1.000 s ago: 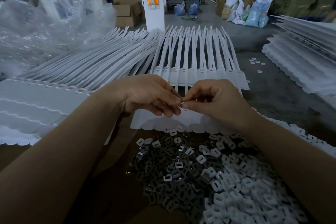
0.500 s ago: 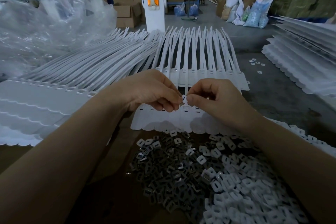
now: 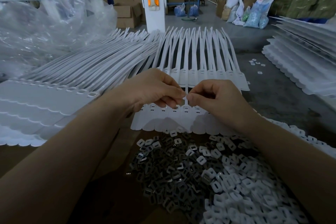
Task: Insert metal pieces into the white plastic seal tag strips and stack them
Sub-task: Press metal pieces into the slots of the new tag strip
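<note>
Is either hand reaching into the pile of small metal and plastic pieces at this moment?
No, the left hand and right hand meet above the tag strip, away from the pile.

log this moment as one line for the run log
step: inserting piece | left hand: pinching small white piece | right hand: pinching same piece | over: seal tag strip | supply: metal pieces pile nearer

Before us a heap of metal pieces point(image 3: 174, 174) lies nearest, with plastic caps point(image 3: 241, 198) piled to its right. Behind them lies the seal tag strip point(image 3: 163, 122), our left hand point(image 3: 152, 91) and right hand point(image 3: 216, 98) meeting above it. Stacked strips point(image 3: 54, 103) sit left, another stack point(image 3: 305, 56) far right.
</note>
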`<state>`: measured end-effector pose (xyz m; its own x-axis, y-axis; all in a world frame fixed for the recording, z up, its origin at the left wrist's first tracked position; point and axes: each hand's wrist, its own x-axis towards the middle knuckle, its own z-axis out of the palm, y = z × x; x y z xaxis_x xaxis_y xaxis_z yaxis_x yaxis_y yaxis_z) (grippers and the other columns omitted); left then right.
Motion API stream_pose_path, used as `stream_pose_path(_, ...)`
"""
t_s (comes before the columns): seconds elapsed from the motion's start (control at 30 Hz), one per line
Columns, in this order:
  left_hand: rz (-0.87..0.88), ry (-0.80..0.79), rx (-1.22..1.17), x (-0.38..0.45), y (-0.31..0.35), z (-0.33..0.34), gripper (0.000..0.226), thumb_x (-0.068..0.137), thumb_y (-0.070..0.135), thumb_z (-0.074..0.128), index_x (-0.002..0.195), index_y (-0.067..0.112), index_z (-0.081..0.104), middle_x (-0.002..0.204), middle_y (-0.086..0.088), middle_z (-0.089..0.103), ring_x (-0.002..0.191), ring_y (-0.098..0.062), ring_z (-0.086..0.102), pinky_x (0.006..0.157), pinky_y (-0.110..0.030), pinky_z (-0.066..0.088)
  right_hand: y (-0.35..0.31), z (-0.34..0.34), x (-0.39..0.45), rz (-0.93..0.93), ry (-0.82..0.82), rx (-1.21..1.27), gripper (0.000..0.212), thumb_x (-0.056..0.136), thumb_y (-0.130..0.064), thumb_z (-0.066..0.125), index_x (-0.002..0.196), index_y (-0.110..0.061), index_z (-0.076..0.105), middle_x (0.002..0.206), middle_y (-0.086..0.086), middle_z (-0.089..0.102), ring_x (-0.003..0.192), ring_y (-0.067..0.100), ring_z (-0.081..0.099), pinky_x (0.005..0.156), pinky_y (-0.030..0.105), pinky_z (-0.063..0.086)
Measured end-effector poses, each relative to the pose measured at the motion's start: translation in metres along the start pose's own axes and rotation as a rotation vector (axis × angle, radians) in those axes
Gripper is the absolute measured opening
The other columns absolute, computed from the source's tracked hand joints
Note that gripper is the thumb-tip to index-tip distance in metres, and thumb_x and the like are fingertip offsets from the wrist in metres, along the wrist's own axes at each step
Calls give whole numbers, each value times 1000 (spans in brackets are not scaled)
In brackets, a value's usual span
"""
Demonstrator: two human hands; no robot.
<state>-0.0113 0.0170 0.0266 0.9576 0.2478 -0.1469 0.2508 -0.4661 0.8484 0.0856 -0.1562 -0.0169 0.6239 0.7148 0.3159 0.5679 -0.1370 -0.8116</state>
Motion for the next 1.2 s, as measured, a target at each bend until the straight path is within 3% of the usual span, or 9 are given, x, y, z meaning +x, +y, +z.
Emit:
stream_pose_path(0.1, -59, 66, 20, 4, -6, -4, 14, 77, 22, 81, 83, 10, 76, 75, -1, 76, 62, -5, 68, 53, -13, 49, 5, 1, 1, 43, 41, -17, 3, 87, -25, 71, 87, -22, 72, 79, -3, 73, 75, 12, 69, 72, 25, 57)
stream_pose_path(0.27, -138, 88, 125, 9, -16, -2, 7, 85, 15, 74, 81, 9, 74, 71, -2, 74, 59, -7, 62, 54, -17, 49, 9, 3, 3, 109, 63, -44, 2, 87, -28, 70, 88, -28, 69, 82, -5, 72, 76, 11, 67, 70, 24, 56)
stream_pose_path(0.4, -79, 111, 302, 10, -15, 6, 10, 89, 17, 69, 81, 16, 72, 69, 4, 70, 52, 1, 58, 52, -15, 45, 11, 5, 3, 122, 46, -57, 5, 87, -30, 71, 91, -29, 68, 82, -7, 72, 74, 5, 67, 66, 20, 51)
stream_pose_path(0.53, -58, 115, 388, 9, -14, 9, 7, 87, 22, 71, 81, 19, 73, 74, 3, 71, 61, -6, 60, 59, -22, 47, 11, 5, 3, 125, 42, -63, 7, 87, -32, 71, 92, -29, 68, 82, -7, 72, 74, 4, 66, 64, 18, 48)
stream_pose_path(0.73, 3, 118, 509, 7, -11, 9, 7, 85, 28, 73, 86, 22, 75, 78, 7, 71, 73, -8, 66, 63, -20, 52, 10, 5, 2, 119, 34, -75, 8, 87, -32, 71, 94, -28, 68, 82, -6, 71, 76, 8, 67, 68, 21, 52)
stream_pose_path(0.97, 48, 136, 570, 7, -9, 10, 7, 84, 25, 74, 86, 19, 77, 78, 5, 72, 69, -4, 65, 59, -17, 46, 11, 5, 3, 123, 29, -87, 11, 87, -33, 71, 96, -27, 68, 83, -7, 71, 76, 7, 67, 66, 19, 50)
stream_pose_path(1.2, 265, 71, 788, 4, -4, 8, 10, 87, 23, 70, 92, 24, 78, 72, 26, 59, 69, 9, 56, 68, -9, 44, 10, 4, 3, 123, 32, -69, 10, 88, -32, 70, 96, -27, 68, 83, -5, 71, 76, 8, 67, 65, 18, 48)
